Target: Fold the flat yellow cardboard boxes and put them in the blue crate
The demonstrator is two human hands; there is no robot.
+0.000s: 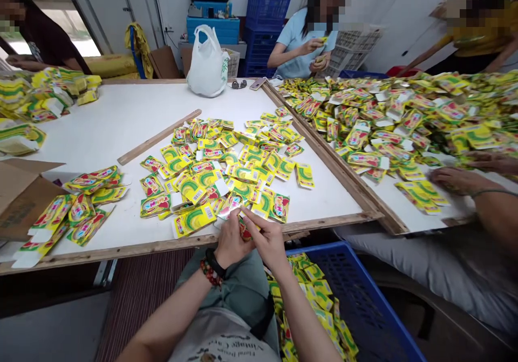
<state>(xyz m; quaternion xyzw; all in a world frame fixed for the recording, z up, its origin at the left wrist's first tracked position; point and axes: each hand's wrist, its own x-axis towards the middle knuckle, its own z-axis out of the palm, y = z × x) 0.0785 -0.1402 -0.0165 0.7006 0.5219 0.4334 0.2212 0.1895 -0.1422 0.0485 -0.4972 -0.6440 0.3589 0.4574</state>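
Note:
Both my hands meet at the near edge of the white table (pixel 121 119). My left hand (pixel 230 240), with a black band and bead bracelet on the wrist, and my right hand (pixel 267 240) are both closed on one small yellow-green carton (pixel 244 228) held between them; most of it is hidden by my fingers. Just beyond my hands lies a spread pile of flat yellow-green cartons (pixel 226 162). A smaller stack of the same cartons (pixel 81 205) lies to the left.
A blue crate (pixel 364 302) with several cartons stands by my right knee. A wooden stick (pixel 157 137), a white plastic bag (pixel 208 62), a cardboard box (pixel 20 195). Another person's hands (pixel 457 178) rest on the right table's heap (pixel 404 114); other people sit at the far side.

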